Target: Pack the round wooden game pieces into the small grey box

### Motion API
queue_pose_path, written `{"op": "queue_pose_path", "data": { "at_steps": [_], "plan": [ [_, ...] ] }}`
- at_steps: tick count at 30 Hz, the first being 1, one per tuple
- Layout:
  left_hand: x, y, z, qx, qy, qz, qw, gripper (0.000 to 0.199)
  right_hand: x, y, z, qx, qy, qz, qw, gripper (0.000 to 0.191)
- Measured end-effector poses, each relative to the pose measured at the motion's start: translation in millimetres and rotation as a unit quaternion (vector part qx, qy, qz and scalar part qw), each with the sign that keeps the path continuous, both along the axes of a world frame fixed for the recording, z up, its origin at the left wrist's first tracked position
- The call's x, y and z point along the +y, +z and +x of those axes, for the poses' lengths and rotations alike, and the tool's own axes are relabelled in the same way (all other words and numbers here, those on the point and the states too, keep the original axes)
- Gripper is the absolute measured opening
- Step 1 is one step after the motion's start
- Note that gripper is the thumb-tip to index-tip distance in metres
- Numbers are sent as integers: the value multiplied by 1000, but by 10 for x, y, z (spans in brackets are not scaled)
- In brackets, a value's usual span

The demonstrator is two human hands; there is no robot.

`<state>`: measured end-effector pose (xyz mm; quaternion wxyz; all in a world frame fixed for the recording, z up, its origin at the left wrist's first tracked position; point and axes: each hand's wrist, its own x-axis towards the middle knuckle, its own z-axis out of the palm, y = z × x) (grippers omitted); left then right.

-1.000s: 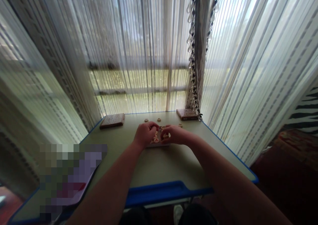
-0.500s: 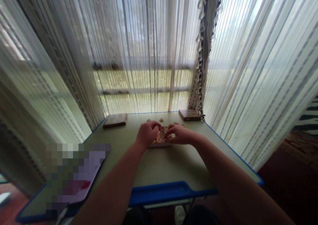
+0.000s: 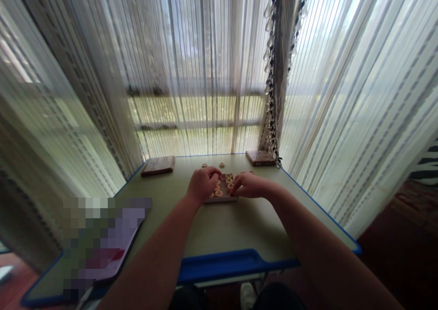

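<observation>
A shallow tray (image 3: 221, 199) with several round wooden pieces in it stands on the pale green table. My left hand (image 3: 204, 184) is at the tray's left side, its fingers curled together over the edge; what they hold, if anything, is hidden. At the right side, my right hand (image 3: 247, 185) has its fingertips pressed together on a round piece (image 3: 230, 187) in the right column. Another round piece (image 3: 219, 193) lies near the front of the tray, by my left hand.
Behind the tray lie two loose round pieces, one (image 3: 222, 165) right of the other (image 3: 204, 165). Flat boxes sit at the back left (image 3: 158, 165) and back right (image 3: 260, 157). A blurred tablet-like object (image 3: 128, 237) lies at the left. Curtains hang behind the table.
My right hand's fingers have come closer together and lower onto the right column, where more pieces now show. My left hand has hardly moved.
</observation>
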<state>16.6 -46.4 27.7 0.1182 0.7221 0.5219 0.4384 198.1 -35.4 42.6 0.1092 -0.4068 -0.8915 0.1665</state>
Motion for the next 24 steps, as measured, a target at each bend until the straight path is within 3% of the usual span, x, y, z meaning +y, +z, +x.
{"op": "queue_pose_path", "data": {
  "at_steps": [6,13,24],
  "plan": [
    [-9,1,-14,39,4,27,999,23,18,-20,14,3,-6,10,1000,21],
    [-1,0,-8,83,7,33,996,24,-22,-6,-14,-3,-7,13,1000,37],
    [-17,1,-4,90,-7,45,995,25,2,-41,-28,20,39,-3,999,35]
  ]
}}
